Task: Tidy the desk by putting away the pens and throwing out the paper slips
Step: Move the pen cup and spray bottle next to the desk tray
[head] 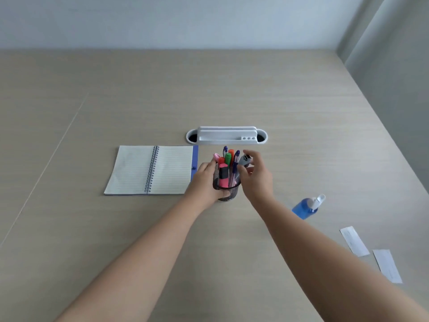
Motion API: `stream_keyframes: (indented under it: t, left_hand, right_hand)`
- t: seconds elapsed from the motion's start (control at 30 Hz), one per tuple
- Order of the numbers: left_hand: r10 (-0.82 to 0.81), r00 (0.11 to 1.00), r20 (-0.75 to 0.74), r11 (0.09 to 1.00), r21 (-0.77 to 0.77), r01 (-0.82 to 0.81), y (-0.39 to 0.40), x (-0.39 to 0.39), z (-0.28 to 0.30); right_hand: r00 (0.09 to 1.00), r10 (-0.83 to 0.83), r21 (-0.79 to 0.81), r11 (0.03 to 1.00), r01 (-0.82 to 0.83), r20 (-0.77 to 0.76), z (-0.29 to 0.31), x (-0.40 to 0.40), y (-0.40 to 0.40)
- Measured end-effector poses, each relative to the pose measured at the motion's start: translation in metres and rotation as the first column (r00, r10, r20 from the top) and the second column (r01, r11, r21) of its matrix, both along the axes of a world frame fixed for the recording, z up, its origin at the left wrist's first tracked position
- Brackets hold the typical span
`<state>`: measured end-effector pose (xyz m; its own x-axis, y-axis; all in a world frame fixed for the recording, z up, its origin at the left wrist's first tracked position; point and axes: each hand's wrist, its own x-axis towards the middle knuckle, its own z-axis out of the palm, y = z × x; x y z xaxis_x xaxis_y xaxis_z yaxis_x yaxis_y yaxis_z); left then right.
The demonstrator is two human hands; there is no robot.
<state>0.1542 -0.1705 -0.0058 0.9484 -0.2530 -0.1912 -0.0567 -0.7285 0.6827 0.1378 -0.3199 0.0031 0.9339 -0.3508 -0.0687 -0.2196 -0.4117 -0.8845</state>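
Observation:
A black mesh pen cup (228, 194) stands mid-desk, filled with several pens and markers (228, 162) in pink, green, orange and blue. My left hand (205, 182) wraps around the cup's left side. Just right of the cup, my right hand (256, 175) pinches a grey pen (245, 160) by its top end, its lower part down among the others. Two white paper slips lie near the desk's right edge: one (354, 240) farther from me, the other (387, 266) closer.
An open spiral notebook (151, 170) lies left of the cup. Behind it a white desk organiser (226, 135) sits in an oval cable tray. A blue spray bottle (307, 206) stands to the right. A wall runs along the back, with a partition at the right.

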Motion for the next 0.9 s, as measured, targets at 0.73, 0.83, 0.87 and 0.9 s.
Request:
stream_keyframes:
  t: [0.73, 0.83, 0.87, 0.9]
  left_hand:
    - [0.026, 0.996, -0.085, 0.985, -0.166, -0.04, 0.032, 0.099, -0.008]
    - [0.14, 0.987, -0.073, 0.982, -0.121, -0.148, 0.025, 0.066, -0.023]
    - [0.156, 0.987, -0.046, 0.985, -0.064, -0.159, 0.022, 0.052, -0.03]
    - [0.149, 0.988, -0.029, 0.989, 0.01, -0.149, 0.017, 0.039, -0.037]
  right_hand:
    - [0.999, -0.028, 0.13, 0.991, 0.032, -0.037, 0.002, 0.072, 0.02]
    - [0.99, -0.091, 0.164, 0.981, 0.107, -0.104, -0.007, 0.035, 0.013]
    - [0.985, -0.105, 0.168, 0.977, 0.128, -0.138, -0.014, 0.018, 0.01]
    - [0.977, -0.12, 0.178, 0.972, 0.151, -0.175, -0.023, -0.001, 0.007]
